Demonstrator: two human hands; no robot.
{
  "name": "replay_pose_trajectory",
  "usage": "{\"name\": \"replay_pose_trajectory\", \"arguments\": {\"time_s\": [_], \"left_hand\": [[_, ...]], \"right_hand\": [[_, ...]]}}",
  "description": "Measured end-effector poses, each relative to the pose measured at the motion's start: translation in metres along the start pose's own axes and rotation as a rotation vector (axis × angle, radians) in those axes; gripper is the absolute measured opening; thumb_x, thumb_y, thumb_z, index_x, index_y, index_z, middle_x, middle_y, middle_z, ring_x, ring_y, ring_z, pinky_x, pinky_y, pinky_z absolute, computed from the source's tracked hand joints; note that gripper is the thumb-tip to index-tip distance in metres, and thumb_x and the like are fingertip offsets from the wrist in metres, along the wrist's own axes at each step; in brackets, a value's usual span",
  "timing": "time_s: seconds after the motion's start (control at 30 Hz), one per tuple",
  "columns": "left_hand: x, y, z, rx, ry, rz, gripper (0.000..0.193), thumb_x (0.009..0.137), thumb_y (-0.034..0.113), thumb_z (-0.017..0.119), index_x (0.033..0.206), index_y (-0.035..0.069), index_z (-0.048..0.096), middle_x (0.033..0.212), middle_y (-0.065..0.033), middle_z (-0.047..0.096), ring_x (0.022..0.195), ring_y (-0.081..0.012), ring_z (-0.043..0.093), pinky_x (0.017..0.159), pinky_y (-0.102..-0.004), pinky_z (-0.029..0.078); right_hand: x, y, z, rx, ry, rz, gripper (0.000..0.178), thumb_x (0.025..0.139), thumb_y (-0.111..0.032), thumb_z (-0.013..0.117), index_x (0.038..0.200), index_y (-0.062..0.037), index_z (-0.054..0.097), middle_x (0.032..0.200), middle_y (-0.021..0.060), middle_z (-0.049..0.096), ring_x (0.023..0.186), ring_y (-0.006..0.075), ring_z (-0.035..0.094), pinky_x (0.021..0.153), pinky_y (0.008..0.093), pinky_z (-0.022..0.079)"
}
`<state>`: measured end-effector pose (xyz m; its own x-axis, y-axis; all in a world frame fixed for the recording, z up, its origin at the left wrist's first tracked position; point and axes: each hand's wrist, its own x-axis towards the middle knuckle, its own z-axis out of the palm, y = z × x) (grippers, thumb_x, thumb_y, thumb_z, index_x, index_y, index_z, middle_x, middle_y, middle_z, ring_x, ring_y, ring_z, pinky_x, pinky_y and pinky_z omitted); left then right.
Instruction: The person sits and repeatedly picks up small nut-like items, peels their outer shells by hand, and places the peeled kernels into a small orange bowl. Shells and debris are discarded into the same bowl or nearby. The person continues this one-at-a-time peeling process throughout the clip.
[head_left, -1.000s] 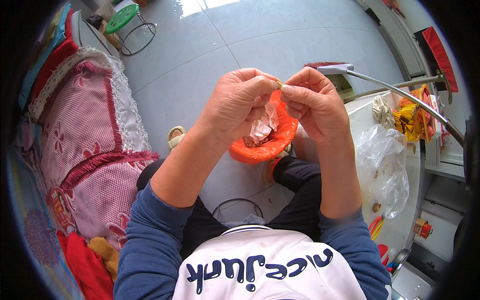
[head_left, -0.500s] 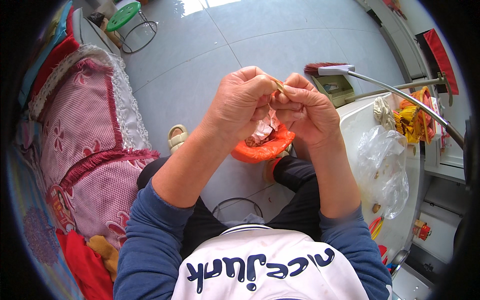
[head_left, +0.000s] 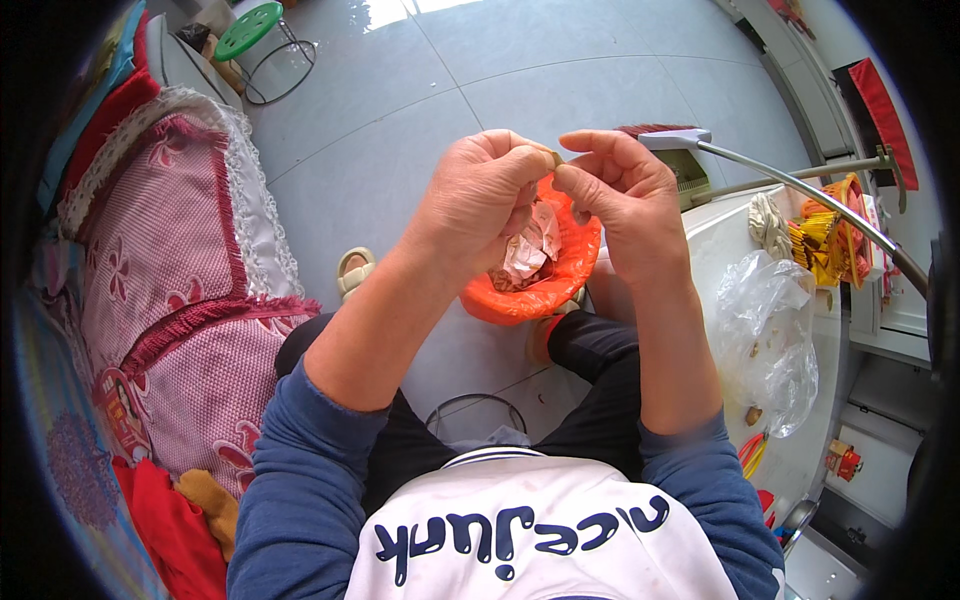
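Over the orange-lined bin, my left hand (head_left: pixel 485 195) pinches a small tan piece (head_left: pixel 557 159) between thumb and forefinger. Its exact kind is too small to tell; it resembles a bit of nutshell. My right hand (head_left: pixel 630 195) is close beside it, thumb tip at the piece, forefinger lifted away and the other fingers loosely curled. Below both hands, the bin (head_left: pixel 580 275) between my feet contains crumpled pale pink paper (head_left: pixel 530 250) and brown scraps. My left wrist and fingers cover part of its rim.
At right, a white table (head_left: pixel 700 250) bears a clear plastic bag (head_left: pixel 765 340) with small brown bits, and an orange basket (head_left: pixel 850 230). A broom (head_left: pixel 680 140) and dustpan (head_left: pixel 690 175) stand beyond. A pink fringed cover (head_left: pixel 170 250) lies left; a green stool (head_left: pixel 248 32) stands far left.
My right forefinger has lifted and spread from the thumb, and the hand has shifted slightly right. My left hand keeps its pinch. More of the bin shows between the hands.
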<state>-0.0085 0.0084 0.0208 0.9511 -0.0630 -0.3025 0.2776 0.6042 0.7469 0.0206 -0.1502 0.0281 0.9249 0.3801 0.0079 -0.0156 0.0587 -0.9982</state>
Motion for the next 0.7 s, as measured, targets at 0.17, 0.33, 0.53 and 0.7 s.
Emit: {"name": "replay_pose_trajectory", "arguments": {"time_s": [0.17,0.33,0.53,0.7], "left_hand": [[0.000,-0.002,0.001,0.199,0.069,0.090,0.010,0.085,0.008,0.062,0.083,-0.002,0.058,0.069,-0.0019,0.054,0.054,-0.0055,0.047,0.043,-0.0213,0.039],[0.003,-0.003,-0.002,0.070,0.046,0.026,0.010,0.085,0.007,0.062,0.081,-0.001,0.057,0.067,-0.0021,0.053,0.049,-0.0058,0.045,0.041,-0.0210,0.037],[0.001,-0.002,-0.002,-0.059,0.005,-0.024,0.012,0.084,0.005,0.062,0.075,0.001,0.054,0.063,-0.0014,0.050,0.046,-0.0056,0.041,0.039,-0.0216,0.034],[0.000,-0.002,0.001,-0.112,0.016,-0.051,0.012,0.083,0.004,0.061,0.073,0.002,0.053,0.061,-0.0009,0.048,0.045,-0.0064,0.040,0.039,-0.0225,0.033]], "right_hand": [[-0.004,0.005,0.012,-0.483,0.145,-0.355,0.005,0.087,-0.001,0.067,0.091,0.0008,0.068,0.079,0.0012,0.065,0.070,0.0084,0.059,0.066,0.0230,0.049],[-0.004,0.011,0.015,-0.715,0.189,-0.569,0.004,0.087,0.000,0.066,0.091,0.0001,0.064,0.081,0.0022,0.064,0.071,0.0083,0.058,0.065,0.0223,0.048],[-0.009,0.007,0.020,-0.086,0.140,-0.083,0.004,0.090,-0.002,0.064,0.092,-0.0006,0.061,0.084,0.0005,0.063,0.071,0.0072,0.056,0.064,0.0207,0.046],[-0.008,0.015,0.026,-0.429,0.252,-0.406,0.006,0.089,0.001,0.064,0.094,-0.0006,0.060,0.086,0.0027,0.063,0.076,0.0093,0.056,0.067,0.0227,0.047]]}}
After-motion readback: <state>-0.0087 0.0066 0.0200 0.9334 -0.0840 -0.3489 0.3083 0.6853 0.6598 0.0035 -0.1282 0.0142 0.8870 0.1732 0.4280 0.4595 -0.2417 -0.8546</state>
